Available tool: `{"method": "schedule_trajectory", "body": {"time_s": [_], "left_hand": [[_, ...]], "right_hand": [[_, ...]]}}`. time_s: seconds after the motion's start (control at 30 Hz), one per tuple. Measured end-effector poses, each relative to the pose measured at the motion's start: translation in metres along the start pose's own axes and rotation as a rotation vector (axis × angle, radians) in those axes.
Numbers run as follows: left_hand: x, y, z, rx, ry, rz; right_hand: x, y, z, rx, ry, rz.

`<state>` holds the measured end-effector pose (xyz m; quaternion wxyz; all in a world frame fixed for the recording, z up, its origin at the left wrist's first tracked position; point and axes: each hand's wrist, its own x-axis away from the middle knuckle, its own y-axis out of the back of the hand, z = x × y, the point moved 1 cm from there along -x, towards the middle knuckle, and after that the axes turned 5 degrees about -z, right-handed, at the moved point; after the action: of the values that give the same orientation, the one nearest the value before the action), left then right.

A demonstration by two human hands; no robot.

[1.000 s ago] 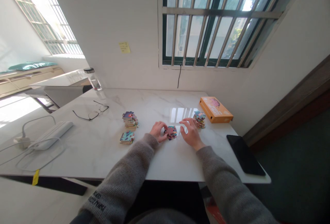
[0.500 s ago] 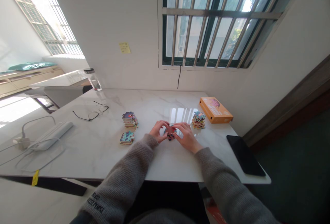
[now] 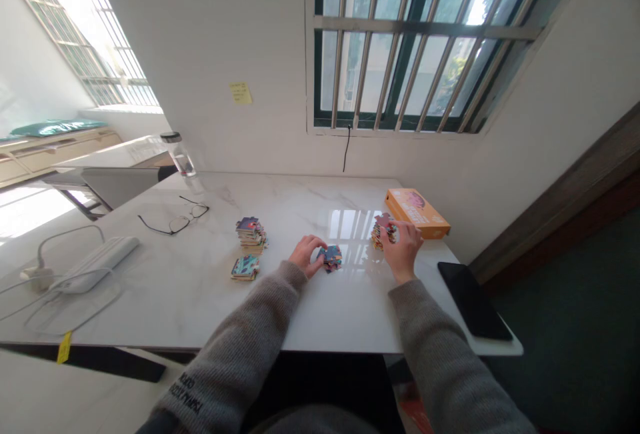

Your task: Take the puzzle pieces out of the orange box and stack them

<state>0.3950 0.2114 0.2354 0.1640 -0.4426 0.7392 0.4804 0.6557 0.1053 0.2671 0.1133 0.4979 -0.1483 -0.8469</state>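
Observation:
In the middle of the table lies a small pile of puzzle pieces (image 3: 332,257). My left hand (image 3: 309,256) curls around the pile's left edge, thumb and forefinger against it. Farther right, my right hand (image 3: 404,247) pinches a pinkish puzzle piece (image 3: 382,221) at the top of the right stack of puzzle pieces (image 3: 377,241). My fingers cover part of that stack. Left of my left hand stand a taller stack of puzzle pieces (image 3: 251,234) and a lower stack with a teal top (image 3: 245,268).
An orange box (image 3: 419,214) lies behind my right hand, and a black phone (image 3: 473,301) near the right edge. Glasses (image 3: 177,223), a bottle (image 3: 180,155) and a white power strip (image 3: 103,264) with cables are on the left. A barred window is above.
My right hand has moved right, from the middle pile to the right stack, with the pinkish puzzle piece. My left hand has stayed at the middle pile, whose top now shows blue.

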Motion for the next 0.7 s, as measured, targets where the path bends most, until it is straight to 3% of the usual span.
{"method": "schedule_trajectory", "body": {"time_s": [0.17,0.7], "left_hand": [[0.0008,-0.001,0.0017,-0.02,0.012,0.018],[0.0013,-0.0005,0.0028,-0.037,0.03,0.034]], "right_hand": [[-0.0042,-0.0062,-0.0122,0.119,-0.055,0.029],[-0.0058,-0.0063,-0.0124,0.088,-0.02,0.056]]}}
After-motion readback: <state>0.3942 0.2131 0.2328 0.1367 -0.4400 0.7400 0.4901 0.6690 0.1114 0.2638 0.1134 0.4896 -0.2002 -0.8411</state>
